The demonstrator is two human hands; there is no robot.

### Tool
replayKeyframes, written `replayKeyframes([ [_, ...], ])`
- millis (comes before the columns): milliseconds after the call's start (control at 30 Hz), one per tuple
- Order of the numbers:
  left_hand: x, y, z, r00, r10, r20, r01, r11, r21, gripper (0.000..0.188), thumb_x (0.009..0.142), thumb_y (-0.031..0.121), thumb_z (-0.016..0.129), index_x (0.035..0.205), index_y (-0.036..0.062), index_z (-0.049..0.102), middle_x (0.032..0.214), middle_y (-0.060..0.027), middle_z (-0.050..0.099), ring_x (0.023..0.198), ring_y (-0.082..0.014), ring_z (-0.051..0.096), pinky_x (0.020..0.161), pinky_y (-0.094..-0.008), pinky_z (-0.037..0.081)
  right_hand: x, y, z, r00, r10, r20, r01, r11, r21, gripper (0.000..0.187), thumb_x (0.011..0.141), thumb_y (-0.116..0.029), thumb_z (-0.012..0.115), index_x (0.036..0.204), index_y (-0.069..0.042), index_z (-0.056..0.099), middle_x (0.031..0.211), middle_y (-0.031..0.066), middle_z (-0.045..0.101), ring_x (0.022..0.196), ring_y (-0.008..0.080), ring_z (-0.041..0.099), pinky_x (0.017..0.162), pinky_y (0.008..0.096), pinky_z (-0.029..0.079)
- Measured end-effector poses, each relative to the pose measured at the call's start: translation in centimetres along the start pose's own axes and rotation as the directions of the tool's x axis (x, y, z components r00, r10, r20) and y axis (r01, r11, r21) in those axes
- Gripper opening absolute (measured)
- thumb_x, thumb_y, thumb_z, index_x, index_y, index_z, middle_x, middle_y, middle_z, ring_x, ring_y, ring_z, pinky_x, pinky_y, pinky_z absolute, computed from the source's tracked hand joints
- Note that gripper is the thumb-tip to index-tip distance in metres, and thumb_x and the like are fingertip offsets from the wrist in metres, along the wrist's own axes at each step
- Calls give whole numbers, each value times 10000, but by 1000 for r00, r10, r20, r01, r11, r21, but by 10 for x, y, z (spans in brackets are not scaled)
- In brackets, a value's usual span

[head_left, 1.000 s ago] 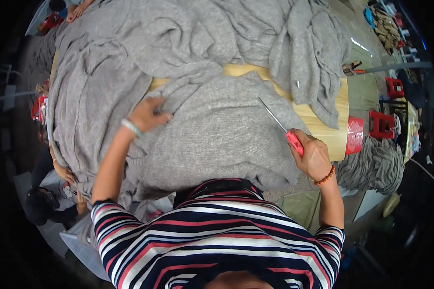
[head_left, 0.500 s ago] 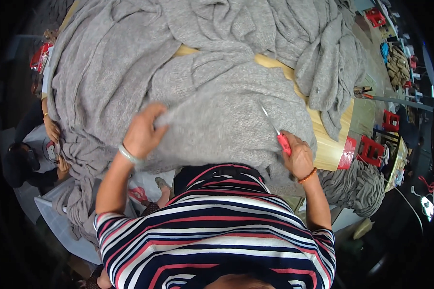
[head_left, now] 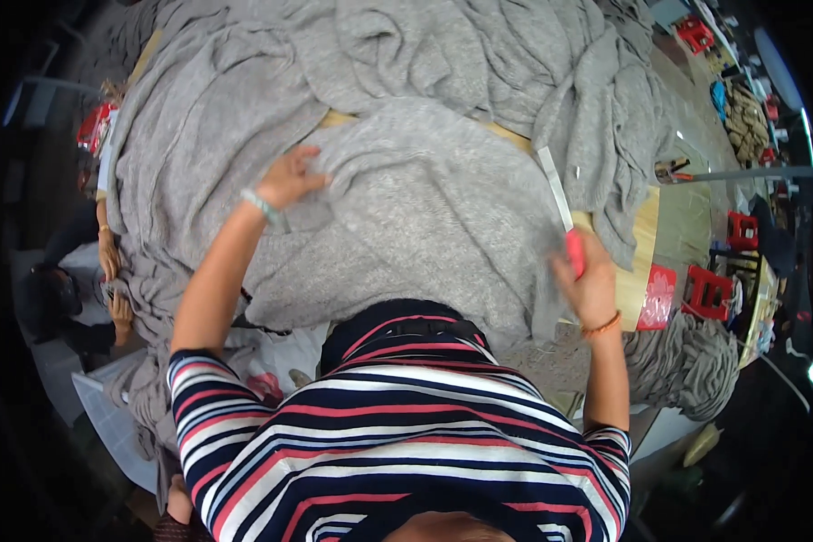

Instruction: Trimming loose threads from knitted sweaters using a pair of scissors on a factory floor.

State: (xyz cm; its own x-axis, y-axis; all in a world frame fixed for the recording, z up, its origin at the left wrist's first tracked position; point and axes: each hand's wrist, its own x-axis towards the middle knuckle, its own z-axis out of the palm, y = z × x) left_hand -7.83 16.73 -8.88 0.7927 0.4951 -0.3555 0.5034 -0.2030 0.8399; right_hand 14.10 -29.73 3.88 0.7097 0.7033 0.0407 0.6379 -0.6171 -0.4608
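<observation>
A large grey knitted fabric piece [head_left: 425,217] lies spread in front of me, rumpled along its left side. My left hand [head_left: 291,178] is at its left part, fingers and thumb apart, with no clear hold on the cloth. My right hand [head_left: 592,280] is closed round a red-handled blade tool [head_left: 575,251], beside the fabric's right edge. Its long, flat metal blade points away from me. Motion blurs the right fingers, and I cannot tell whether the tool is a knife or closed scissors.
More grey knit [head_left: 406,45] is heaped at the far side of the wooden table [head_left: 643,230]. A red patterned sheet [head_left: 657,298] lies at its right corner. Rolled grey knit [head_left: 696,366] stands lower right. At left, another person's hands [head_left: 108,255] work with grey cloth near a clear bin [head_left: 108,425].
The fabric has shifted and spread out further, its far edge moving away from me. My left hand has moved slightly away from me. My right hand has gone right with the blade tool.
</observation>
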Motion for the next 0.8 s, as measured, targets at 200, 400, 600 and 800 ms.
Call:
replayKeyframes([
  [200,-20,44,-6,980,-165,115,158,985,64,541,884,187,763,1323,-59,563,1122,-72,677,1009,-139,630,883,-259,502,-48,-41,43,956,-199,214,196,980,34,571,786,-336,788,1259,-87,586,972,137,649,936,314,636,857,428,453],
  [400,-103,133,-37,990,106,-94,-141,737,-661,437,969,92,575,1385,-32,524,1288,-125,641,1170,-221,622,1035,-354,473,-44,-9,85,970,-196,146,203,979,-34,405,819,-157,684,1211,-101,600,954,100,630,921,290,626,857,402,434],
  [600,-185,137,-52,592,676,-438,-739,672,38,506,1006,188,549,1443,-50,455,1408,-225,550,1253,-298,578,1080,-442,453,-46,-4,37,984,-180,-9,180,984,-14,353,826,-157,703,1169,-110,639,991,88,640,939,286,629,844,389,432],
  [800,-125,149,-29,876,300,-379,-467,321,-824,412,1042,168,516,1386,-60,502,1391,-207,581,1256,-270,589,1095,-423,453,-5,18,29,983,-51,-177,30,993,-117,389,843,-166,712,1219,-105,638,919,128,660,872,337,644,787,439,453],
])
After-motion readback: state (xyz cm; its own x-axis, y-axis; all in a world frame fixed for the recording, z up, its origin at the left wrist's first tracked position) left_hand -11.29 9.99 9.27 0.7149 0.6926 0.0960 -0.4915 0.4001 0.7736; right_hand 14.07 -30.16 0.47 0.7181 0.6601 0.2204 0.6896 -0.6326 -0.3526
